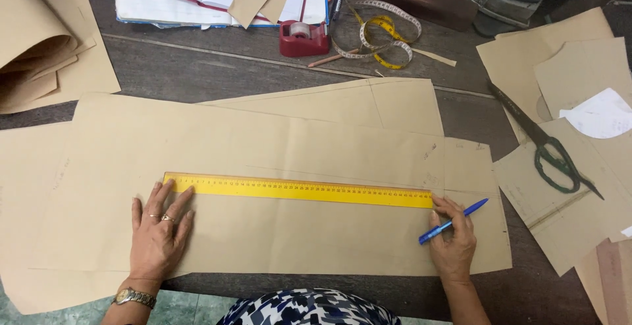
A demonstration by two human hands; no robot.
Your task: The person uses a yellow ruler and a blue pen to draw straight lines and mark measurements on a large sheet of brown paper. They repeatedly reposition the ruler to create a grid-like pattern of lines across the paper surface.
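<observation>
Pressing yellow ruler (297,189) w/ spread fingers, left hand (157,233) lies flat on brown pattern paper (263,147); right hand (453,241) pinches blue pen (453,221). Dark wood table (197,68), scissors (546,144) at right.

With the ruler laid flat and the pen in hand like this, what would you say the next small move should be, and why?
Probably drawing the blue pen leftward along the yellow ruler. The right hand holds the pen at the ruler's right end, the left hand presses the left end flat on the brown paper, and no line shows along the near edge.
</observation>
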